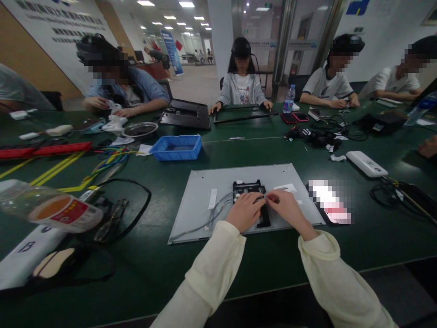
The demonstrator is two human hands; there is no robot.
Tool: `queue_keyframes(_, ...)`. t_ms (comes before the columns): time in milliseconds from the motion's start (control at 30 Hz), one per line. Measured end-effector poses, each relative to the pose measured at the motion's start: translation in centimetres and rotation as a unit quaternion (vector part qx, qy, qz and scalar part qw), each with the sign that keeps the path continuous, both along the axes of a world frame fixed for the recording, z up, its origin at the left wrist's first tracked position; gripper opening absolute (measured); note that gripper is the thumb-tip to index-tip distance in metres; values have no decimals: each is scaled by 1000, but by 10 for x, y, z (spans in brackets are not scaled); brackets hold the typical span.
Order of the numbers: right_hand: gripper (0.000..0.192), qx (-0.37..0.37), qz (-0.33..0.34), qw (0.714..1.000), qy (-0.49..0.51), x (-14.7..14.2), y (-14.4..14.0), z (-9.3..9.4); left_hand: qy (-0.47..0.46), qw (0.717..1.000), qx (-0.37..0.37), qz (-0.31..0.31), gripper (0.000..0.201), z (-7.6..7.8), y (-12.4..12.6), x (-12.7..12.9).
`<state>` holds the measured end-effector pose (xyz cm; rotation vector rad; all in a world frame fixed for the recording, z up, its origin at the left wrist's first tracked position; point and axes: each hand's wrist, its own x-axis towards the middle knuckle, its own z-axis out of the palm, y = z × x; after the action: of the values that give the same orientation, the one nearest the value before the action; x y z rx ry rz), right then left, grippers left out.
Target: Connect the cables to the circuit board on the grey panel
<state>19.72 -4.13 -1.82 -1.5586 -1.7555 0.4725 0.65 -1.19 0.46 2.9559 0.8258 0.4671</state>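
Observation:
A flat grey panel (195, 197) lies on the dark green table in front of me, with a black plastic bracket (263, 222) on its middle. My left hand (245, 212) rests over the bracket, its fingers curled against it. Close beside it, my right hand (286, 206) pinches at the bracket's right side; whatever is between those fingertips is too small to make out. Thin grey cables (214, 217) run from the bracket across the panel's left part. White label strips (212, 199) are stuck on the panel.
A lit phone (329, 202) touches the panel's right side. Beyond the panel stands a blue plastic tray (177, 154). At left lie a bottle (64, 210), a white power bank (32, 250) and cables. Another white power bank (367, 164) is at right. Several people sit across the table.

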Motion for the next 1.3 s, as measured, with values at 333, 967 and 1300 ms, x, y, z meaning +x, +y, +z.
queue_keyframes(333,13,9,17,999,-34,3,-2,-2,6,1000,-2,-5,30,3,-1,0)
queue_keyframes(967,16,40,-19,999,-10,6,-5,5,-218,935,-126,249,36,21,34,-85)
queue_keyframes(1300,15,38,-12,998,-49,7,-4,1,-158,927,-195,278,48,0,71,-119)
